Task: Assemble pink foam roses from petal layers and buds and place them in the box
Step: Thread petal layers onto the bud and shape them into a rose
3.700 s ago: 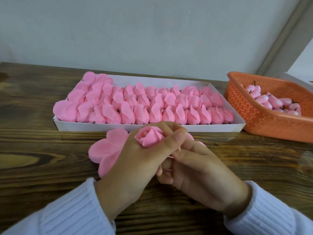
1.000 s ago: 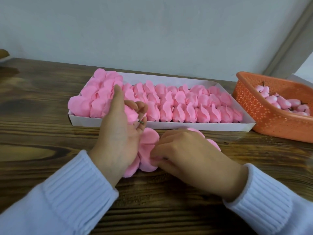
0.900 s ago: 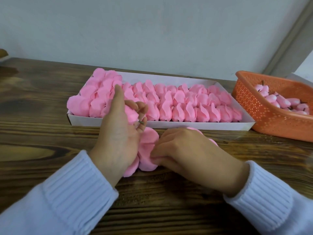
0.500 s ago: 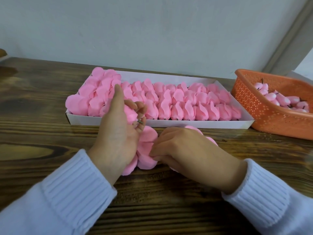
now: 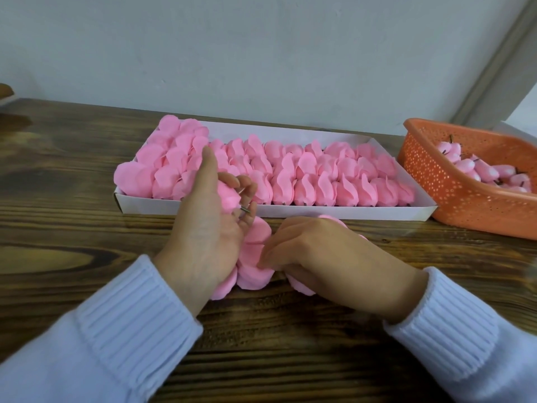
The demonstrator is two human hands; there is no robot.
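Note:
A flat pink foam petal layer (image 5: 254, 257) lies on the wooden table just in front of the white box (image 5: 319, 212). My right hand (image 5: 325, 254) rests over it, fingertips pinching its middle. My left hand (image 5: 207, 225) grips a pink rose bud (image 5: 228, 196) in curled fingers, its thin wire stem poking out toward the right, just above the petal layer's left part. The box holds several rows of pink foam pieces (image 5: 290, 173).
An orange perforated basket (image 5: 453, 196) with several pink buds (image 5: 482, 170) stands at the right, close to the box's end. A pale wall runs behind the table. Bare wood lies to the left and in front of my hands.
Since the earliest frame the left hand turned the bud sideways, stem toward the petal layer, and the right hand came down onto that layer. Over the last second both hands have barely moved.

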